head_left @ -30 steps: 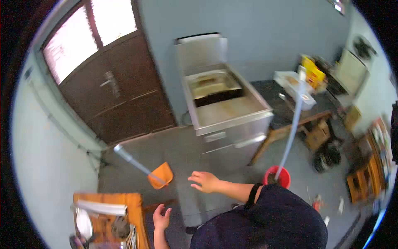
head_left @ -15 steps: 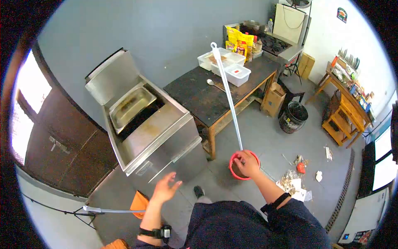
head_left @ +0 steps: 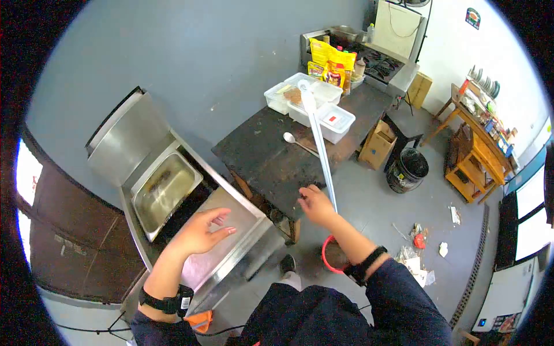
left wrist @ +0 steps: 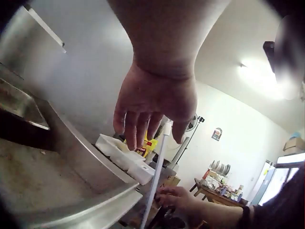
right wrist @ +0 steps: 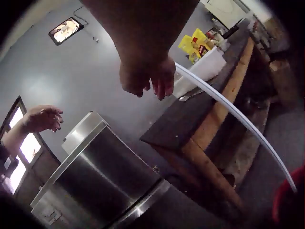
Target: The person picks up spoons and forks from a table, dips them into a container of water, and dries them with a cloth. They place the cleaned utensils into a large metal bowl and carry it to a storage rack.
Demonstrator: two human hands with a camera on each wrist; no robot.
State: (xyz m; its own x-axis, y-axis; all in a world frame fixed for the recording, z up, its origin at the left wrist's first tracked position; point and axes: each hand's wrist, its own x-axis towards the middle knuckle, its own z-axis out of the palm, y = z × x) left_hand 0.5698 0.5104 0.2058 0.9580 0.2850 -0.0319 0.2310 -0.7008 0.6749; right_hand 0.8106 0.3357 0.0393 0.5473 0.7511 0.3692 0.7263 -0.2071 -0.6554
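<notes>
In the head view my left hand (head_left: 199, 233) hovers above the stainless steel fryer (head_left: 231, 202), fingers loosely bent, thumb apart. The left wrist view shows the same hand (left wrist: 155, 102) with nothing between its fingers. My right hand (head_left: 317, 206) is in the air near the front corner of the dark-topped table (head_left: 259, 155), fingers loosely curled. Beside it rises a white pole (head_left: 320, 138), standing in a red bucket (head_left: 326, 258) partly hidden by my forearm. In the right wrist view, the pole passes to the right of my right hand (right wrist: 150, 81), apart from the fingers.
On the table lie a spoon (head_left: 299, 143), plastic containers (head_left: 336, 120) and yellow packets (head_left: 332, 60). A cardboard box (head_left: 378, 144) and black bucket (head_left: 407, 170) stand to the right. Litter (head_left: 416, 262) lies on the floor. An orange dustpan (head_left: 200, 320) is below the fryer.
The view has swung right, toward the table and fryer. My left hand has come over the fryer; my right hand has shifted from over the red bucket to the table corner.
</notes>
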